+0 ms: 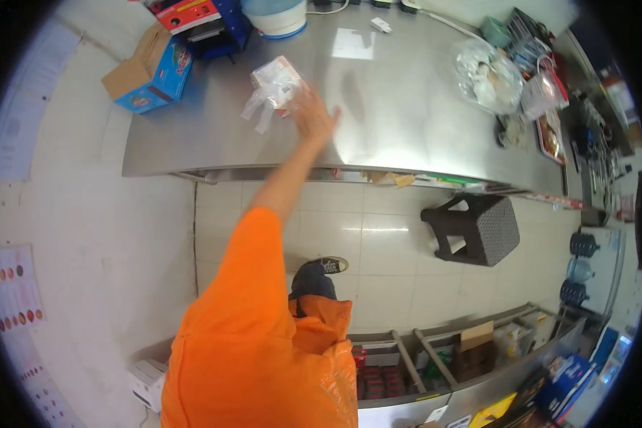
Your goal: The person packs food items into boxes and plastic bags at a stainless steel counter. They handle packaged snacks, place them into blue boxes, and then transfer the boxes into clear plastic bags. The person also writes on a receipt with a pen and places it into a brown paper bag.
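My left hand (311,115) reaches over the stainless steel table (401,123), palm down, with the thumb spread to the right. Motion blurs its fingers, which overlap the right edge of a small package in a clear plastic bag (279,85). Contact between the fingertips and the bag cannot be made out. The package looks flat and pale with a printed code, and the bag's loose handles trail towards the table's front edge. No part of my right hand shows; an orange apron (321,326) covers that side of my body.
A blue carton (158,80) with raised flaps stands left, near a white tub (275,18). Plastic bags (487,77) crowd the table's right end. A dark plastic stool (473,230) stands on the tiled floor. Open metal compartments holding boxes (476,353) run along the lower right.
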Demonstrator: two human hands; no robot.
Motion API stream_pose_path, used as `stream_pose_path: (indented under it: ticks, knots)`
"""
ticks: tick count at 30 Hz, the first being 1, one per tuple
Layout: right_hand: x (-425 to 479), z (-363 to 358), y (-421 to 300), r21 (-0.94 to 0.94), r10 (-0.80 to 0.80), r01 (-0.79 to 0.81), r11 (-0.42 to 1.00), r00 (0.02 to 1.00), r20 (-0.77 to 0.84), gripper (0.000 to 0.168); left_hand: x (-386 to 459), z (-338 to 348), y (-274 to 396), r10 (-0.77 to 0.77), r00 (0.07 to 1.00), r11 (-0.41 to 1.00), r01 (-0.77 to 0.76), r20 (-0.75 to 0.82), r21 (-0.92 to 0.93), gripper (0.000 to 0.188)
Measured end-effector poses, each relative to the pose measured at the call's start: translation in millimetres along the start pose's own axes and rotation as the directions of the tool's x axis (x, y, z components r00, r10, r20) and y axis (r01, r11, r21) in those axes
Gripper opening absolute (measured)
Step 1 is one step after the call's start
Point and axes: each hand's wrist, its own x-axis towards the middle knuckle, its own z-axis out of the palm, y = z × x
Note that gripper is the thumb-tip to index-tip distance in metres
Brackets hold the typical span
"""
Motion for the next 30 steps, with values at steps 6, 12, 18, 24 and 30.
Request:
stream_pose_path:
  ticks: [6, 12, 18, 24, 30]
  knots:
    - [31.5, 15.6, -23.6, -0.044, 0.007, -0.003, 0.999, 0.996, 0.092, 0.039, 72.7, -18.7, -76.0, -0.075, 0.932, 0.996, 0.052, 0.355, 0.074, 0.078]
    - [45.1, 17.8, -32.4, -0.069, 0.023, -0.013, 0.998, 0.99, 0.136, 0.039, 8.6, 0.4, -90.0, 0.206, 0.975, 0.951, -0.219, 0.081, 0.217, 0.03]
    - [48.7, 16.3, -32.1, -0.085, 0.028, -0.014, 0.996, 0.987, 0.16, 0.039, -50.6, 22.7, -86.3, 0.41, 0.911, 0.891, -0.388, -0.051, 0.236, 0.012]
    - [52.2, 14.7, -28.5, -0.09, 0.041, -0.026, 0.996, 0.985, 0.17, 0.04, -57.5, 23.9, -84.0, 0.414, 0.908, 0.895, -0.392, -0.069, 0.212, 0.014]
    - [48.0, 12.2, -20.2, -0.088, 0.039, -0.024, 0.996, 0.985, 0.167, 0.04, -59.7, 17.6, -86.0, 0.386, 0.922, 0.899, -0.365, -0.041, 0.242, 0.018]
